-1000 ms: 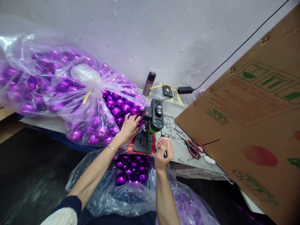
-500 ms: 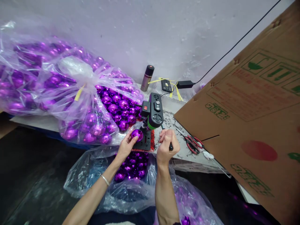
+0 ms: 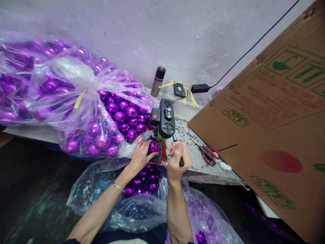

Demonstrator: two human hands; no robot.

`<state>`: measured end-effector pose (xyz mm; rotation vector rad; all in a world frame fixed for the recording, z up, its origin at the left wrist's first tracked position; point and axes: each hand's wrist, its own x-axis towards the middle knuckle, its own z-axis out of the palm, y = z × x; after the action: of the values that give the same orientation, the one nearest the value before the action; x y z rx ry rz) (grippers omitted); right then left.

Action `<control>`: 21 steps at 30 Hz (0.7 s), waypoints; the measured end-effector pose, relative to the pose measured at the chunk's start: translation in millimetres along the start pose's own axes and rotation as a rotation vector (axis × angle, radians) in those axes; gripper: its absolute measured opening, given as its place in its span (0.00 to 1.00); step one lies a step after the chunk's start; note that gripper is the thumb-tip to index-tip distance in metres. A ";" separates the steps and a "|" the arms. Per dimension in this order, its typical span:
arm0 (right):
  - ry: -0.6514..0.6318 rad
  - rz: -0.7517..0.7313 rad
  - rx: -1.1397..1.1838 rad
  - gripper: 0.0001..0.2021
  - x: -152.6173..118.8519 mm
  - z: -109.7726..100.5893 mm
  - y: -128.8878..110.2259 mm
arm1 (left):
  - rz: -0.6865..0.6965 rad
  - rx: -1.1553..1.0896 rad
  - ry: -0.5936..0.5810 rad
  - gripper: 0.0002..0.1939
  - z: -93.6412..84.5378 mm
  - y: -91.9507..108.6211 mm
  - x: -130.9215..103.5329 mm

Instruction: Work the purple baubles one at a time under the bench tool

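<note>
A shiny purple ball ornament [image 3: 154,146] is held between the thumb and fingers of my left hand [image 3: 141,155]. It sits under the head of a small black bench drill press [image 3: 167,118], over the dark base plate [image 3: 157,158]. My right hand [image 3: 179,156] is closed in a fist around the black handle [image 3: 181,162] of the machine's lever, just right of the drill. Below the base, more purple balls [image 3: 142,183] lie in an open clear plastic bag [image 3: 101,189].
At left, a tied clear bag [image 3: 76,88] bulges with purple balls. Red-handled scissors [image 3: 209,155] lie beside a big cardboard box [image 3: 254,135] at right. A spray can [image 3: 157,81] and a black power adapter [image 3: 200,88] stand near the wall. Dark shavings litter the tabletop.
My left hand has moved right and slightly up, bringing the purple ball further in under the drill head. My right hand stays on the lever handle.
</note>
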<state>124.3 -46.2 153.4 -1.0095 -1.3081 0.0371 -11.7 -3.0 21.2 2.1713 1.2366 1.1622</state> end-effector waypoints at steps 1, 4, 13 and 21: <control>-0.005 -0.002 -0.006 0.20 -0.5 -0.5 0.2 | 0.006 0.001 -0.017 0.27 -0.9 0.6 -0.9; -0.014 -0.014 -0.024 0.19 -2.6 -1.6 1.2 | 0.003 -0.007 -0.054 0.27 -3.4 0.4 -2.1; -0.025 -0.021 -0.068 0.18 -6.0 -4.4 2.1 | -0.099 -0.061 0.051 0.27 15.9 -8.5 11.0; -0.024 -0.063 -0.107 0.17 -22.6 -4.5 13.7 | -0.076 -0.123 0.069 0.28 20.0 -10.2 9.4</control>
<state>127.5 -53.0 127.7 -1.0602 -1.3746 -0.0698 1.7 11.7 7.1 1.9935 1.2305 1.2567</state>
